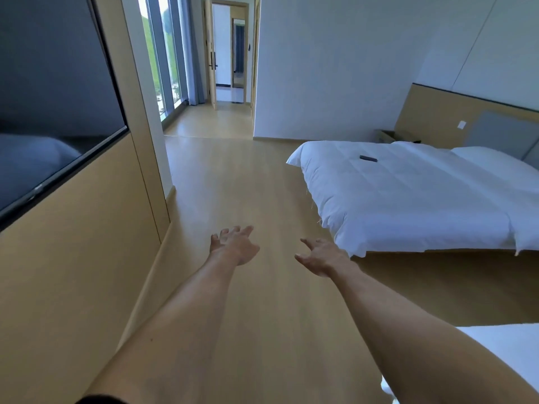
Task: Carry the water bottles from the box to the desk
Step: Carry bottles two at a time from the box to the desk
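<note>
Both my arms reach forward over a wooden floor [233, 182]. My left hand [234, 244] is empty, its fingers spread and relaxed. My right hand [322, 256] is empty too, its fingers loosely extended. No water bottle, box or desk shows in the head view.
A bed with a white duvet [408, 196] stands on the right, a dark remote [368, 158] lying on it. A wall-mounted TV [52, 112] hangs on the left wall. Ahead, a corridor [210, 121] runs past tall windows to an open door [229, 51]. Another white bed corner [507, 351] is at the lower right.
</note>
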The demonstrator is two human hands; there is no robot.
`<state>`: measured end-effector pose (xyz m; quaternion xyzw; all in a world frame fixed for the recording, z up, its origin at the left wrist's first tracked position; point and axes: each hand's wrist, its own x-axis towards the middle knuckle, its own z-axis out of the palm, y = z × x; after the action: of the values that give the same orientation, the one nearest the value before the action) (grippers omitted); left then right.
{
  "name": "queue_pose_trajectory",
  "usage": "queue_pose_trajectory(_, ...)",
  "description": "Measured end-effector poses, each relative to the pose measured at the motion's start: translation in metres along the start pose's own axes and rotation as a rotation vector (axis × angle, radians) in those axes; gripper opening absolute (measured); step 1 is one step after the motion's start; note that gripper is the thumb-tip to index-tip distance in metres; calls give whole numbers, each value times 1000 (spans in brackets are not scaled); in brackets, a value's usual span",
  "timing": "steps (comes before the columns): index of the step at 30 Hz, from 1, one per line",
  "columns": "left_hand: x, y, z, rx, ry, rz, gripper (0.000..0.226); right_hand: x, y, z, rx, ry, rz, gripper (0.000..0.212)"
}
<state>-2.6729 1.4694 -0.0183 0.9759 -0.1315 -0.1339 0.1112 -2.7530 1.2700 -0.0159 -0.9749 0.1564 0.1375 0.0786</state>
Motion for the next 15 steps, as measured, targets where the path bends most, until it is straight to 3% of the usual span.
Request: queue_pose_trajectory(15,300,15,-62,57,46,-2,64,304,12,-76,94,27,34,65)
